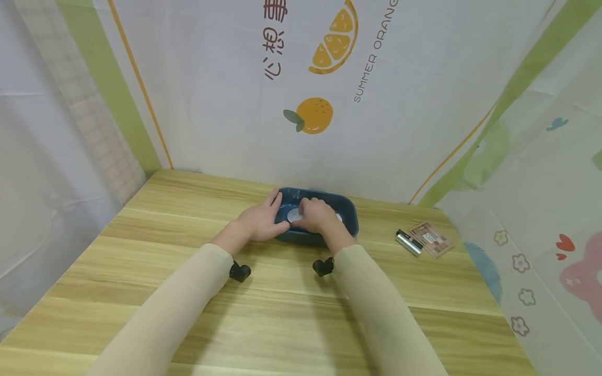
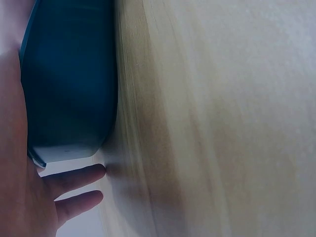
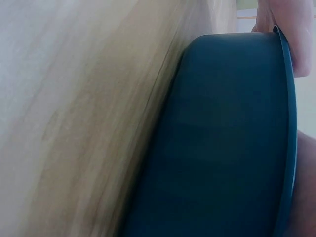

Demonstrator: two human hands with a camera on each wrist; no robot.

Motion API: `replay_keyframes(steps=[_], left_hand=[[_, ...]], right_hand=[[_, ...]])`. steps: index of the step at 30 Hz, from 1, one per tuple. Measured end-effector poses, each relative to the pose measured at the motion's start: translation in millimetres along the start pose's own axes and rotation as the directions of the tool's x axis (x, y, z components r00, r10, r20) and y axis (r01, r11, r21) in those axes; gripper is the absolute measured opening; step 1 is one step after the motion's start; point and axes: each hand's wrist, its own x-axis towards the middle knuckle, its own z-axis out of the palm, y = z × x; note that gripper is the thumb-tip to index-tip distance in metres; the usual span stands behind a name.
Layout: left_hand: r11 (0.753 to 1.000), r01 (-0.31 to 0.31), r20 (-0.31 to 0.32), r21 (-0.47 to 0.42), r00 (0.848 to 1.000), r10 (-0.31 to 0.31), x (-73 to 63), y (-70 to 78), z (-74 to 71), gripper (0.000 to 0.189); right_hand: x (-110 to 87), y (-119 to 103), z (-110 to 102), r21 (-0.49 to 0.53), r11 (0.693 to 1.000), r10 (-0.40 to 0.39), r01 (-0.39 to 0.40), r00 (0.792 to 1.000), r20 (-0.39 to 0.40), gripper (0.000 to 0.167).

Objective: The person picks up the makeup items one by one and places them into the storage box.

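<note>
A dark blue rectangular bin (image 1: 349, 206) stands on the wooden table near its back edge. My left hand (image 1: 261, 220) holds the bin's left end, thumb over the rim and fingers on the outer wall. In the left wrist view, two fingers (image 2: 74, 180) stretch out beyond the bin's end. My right hand (image 1: 317, 214) reaches down inside the bin, its fingers curled at a smooth white rounded thing (image 1: 293, 215). Thumb and forefinger meet around this white thing, most of which the hand hides. From the right wrist, the bin's outer wall (image 3: 222, 133) hides the fingertips.
To the bin's right lie a silver-and-black cylinder (image 1: 408, 243) and a flat square card with brown and pink patches (image 1: 432, 239). A printed white curtain (image 1: 226, 115) hangs behind the table (image 1: 277, 308), with further curtains at both sides.
</note>
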Motion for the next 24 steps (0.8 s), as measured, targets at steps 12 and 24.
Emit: replay_keyframes(steps=[12,24], left_hand=[[1.0,0.003,-0.014,0.011,1.0,-0.003,-0.7,1.5,0.5,0.098],[1.0,0.0,-0.004,0.0,1.0,0.0,-1.8,2.8,-1.1,0.096]], right_hand=[[-3.1,0,-1,0.005,1.0,0.001,-0.001,1.0,0.01,0.054],[-11.0,2,-5,-0.014,1.0,0.003,-0.003,1.0,-0.028,0.06]])
